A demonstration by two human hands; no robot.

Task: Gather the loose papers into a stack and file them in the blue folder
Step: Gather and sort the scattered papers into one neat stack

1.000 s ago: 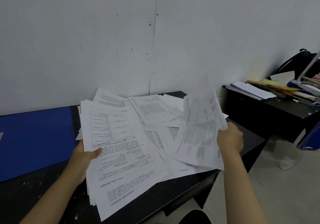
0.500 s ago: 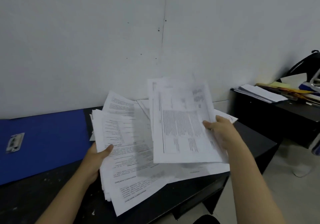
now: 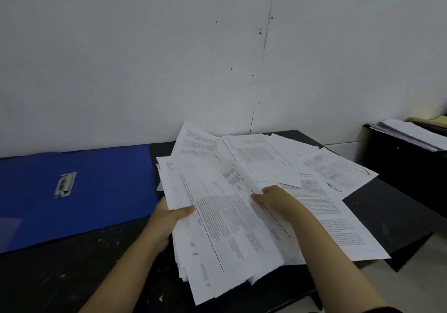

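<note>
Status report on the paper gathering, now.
Left hand grips the stack at its left edge. Right hand on top of it, grip unclear. Loose papers spread beyond. Blue folder open, nothing in the way.

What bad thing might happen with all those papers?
The stack in the left hand is uneven and its near end sticks out past the desk edge, so sheets might slip to the floor. The right hand rests on the top sheet, which could crease if pressed hard. Loose papers behind also reach the desk's far corner and could slide off if bumped.
</note>
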